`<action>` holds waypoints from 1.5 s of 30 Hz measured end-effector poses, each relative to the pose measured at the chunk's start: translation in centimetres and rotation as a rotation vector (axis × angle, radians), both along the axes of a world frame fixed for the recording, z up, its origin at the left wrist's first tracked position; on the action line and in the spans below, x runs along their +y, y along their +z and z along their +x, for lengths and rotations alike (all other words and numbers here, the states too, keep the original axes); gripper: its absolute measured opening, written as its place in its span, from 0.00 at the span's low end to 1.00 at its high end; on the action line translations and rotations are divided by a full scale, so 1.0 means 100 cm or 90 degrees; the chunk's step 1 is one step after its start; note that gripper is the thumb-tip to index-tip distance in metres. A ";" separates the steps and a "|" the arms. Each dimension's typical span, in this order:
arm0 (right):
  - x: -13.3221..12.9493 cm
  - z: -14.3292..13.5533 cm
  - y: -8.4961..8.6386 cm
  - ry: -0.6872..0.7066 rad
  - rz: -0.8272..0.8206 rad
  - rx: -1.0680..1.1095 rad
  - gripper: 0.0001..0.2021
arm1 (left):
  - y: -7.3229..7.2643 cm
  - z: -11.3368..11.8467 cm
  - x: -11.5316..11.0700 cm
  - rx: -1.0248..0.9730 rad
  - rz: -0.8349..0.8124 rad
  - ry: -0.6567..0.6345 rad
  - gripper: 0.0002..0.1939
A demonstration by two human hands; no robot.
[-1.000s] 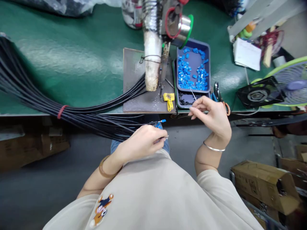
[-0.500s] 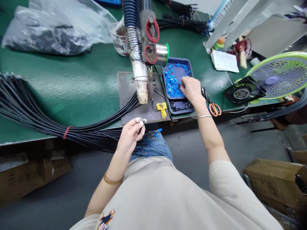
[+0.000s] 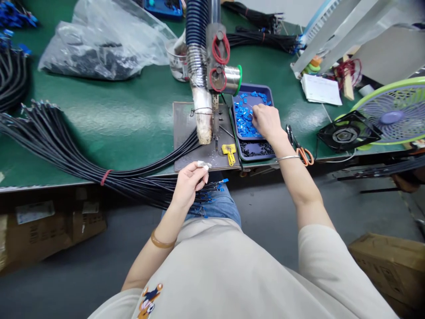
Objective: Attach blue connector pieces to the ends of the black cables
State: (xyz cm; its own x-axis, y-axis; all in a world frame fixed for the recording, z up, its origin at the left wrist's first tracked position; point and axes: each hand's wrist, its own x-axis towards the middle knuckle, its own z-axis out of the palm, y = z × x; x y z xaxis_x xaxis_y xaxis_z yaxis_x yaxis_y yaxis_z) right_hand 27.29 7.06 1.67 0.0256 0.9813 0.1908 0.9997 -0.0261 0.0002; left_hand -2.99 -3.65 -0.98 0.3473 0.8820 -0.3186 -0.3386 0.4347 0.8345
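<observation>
Pinching a small whitish item (image 3: pixel 204 165), the left hand (image 3: pixel 187 183) hung near the flat grey board (image 3: pixel 184 116), while the right hand (image 3: pixel 267 121), its grip hidden, reached over glossy blue pieces (image 3: pixel 244 126) in a purplish rectangular plastic tray (image 3: pixel 271 95).

The left hand (image 3: pixel 191 180) is held near the centre of the frame, its fingers curled and brought together at the tips, some of which look white. The left forearm (image 3: pixel 166 230) is slanted up from the lower left, the wrist bent slightly. The right arm (image 3: pixel 300 190) is extended from the lower right toward the upper centre-right, bent at the elbow; the right hand (image 3: pixel 266 122) is turned back-up, its fingers curled downward and their tips mostly hidden.
</observation>
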 end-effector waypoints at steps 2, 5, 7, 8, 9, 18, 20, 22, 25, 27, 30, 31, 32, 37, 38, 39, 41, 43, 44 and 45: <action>0.003 0.000 -0.002 -0.017 -0.004 0.008 0.10 | 0.000 0.002 -0.001 0.011 0.005 0.000 0.11; -0.003 0.005 0.002 -0.048 0.039 0.063 0.06 | 0.000 0.003 -0.001 0.014 0.008 -0.001 0.10; -0.015 0.004 0.008 -0.053 0.124 0.130 0.04 | -0.001 0.005 -0.001 0.011 0.013 0.000 0.09; -0.024 0.001 0.011 -0.043 0.169 0.176 0.06 | -0.001 0.005 0.000 0.007 0.017 0.000 0.09; -0.035 -0.004 0.014 -0.029 0.228 0.229 0.08 | -0.001 0.006 0.000 0.003 0.022 -0.001 0.08; -0.147 -0.115 0.000 0.094 0.087 0.772 0.08 | -0.003 0.016 0.003 0.025 0.109 -0.013 0.07; -0.155 -0.132 -0.008 0.062 0.123 0.724 0.08 | -0.003 0.018 0.002 0.039 0.126 -0.012 0.08; -0.156 -0.141 -0.014 0.031 0.160 0.676 0.08 | -0.003 0.019 0.001 0.048 0.137 -0.011 0.08; -0.155 -0.144 -0.020 0.037 0.163 0.666 0.09 | -0.003 0.019 0.000 0.054 0.149 -0.006 0.08; -0.153 -0.143 -0.024 0.057 0.144 0.680 0.08 | -0.003 0.019 -0.001 0.063 0.153 -0.002 0.08; -0.152 -0.141 -0.028 0.072 0.109 0.714 0.06 | -0.004 0.018 -0.001 0.078 0.164 -0.001 0.08; -0.151 -0.141 -0.029 0.073 0.101 0.730 0.05 | -0.004 0.018 -0.002 0.082 0.173 -0.001 0.08; -0.151 -0.141 -0.029 0.072 0.096 0.746 0.04 | -0.004 0.018 -0.002 0.085 0.181 -0.001 0.08; -0.148 -0.141 -0.030 0.063 0.074 0.794 0.03 | -0.003 0.018 -0.004 0.093 0.196 -0.003 0.07; -0.148 -0.140 -0.030 0.063 0.071 0.800 0.04 | -0.002 0.018 -0.004 0.093 0.197 -0.004 0.07; -0.148 -0.140 -0.030 0.065 0.069 0.807 0.04 | -0.002 0.018 -0.004 0.093 0.199 -0.004 0.07; -0.147 -0.140 -0.031 0.070 0.067 0.815 0.04 | -0.001 0.019 -0.005 0.091 0.201 -0.007 0.07; -0.147 -0.141 -0.032 0.077 0.068 0.813 0.04 | -0.001 0.019 -0.005 0.090 0.199 -0.009 0.07; -0.147 -0.142 -0.031 0.080 0.071 0.811 0.04 | 0.000 0.018 -0.005 0.091 0.197 -0.011 0.07; -0.147 -0.143 -0.031 0.084 0.078 0.810 0.03 | 0.000 0.018 -0.005 0.092 0.196 -0.013 0.07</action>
State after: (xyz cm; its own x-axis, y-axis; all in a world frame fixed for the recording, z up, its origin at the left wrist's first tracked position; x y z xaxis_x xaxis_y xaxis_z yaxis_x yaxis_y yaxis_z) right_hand 12.98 -7.65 -1.43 0.1596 0.9682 0.1928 0.2898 0.1407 -0.9467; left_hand -1.19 -4.16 -1.00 0.3367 0.9377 -0.0857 -0.2008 0.1604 0.9664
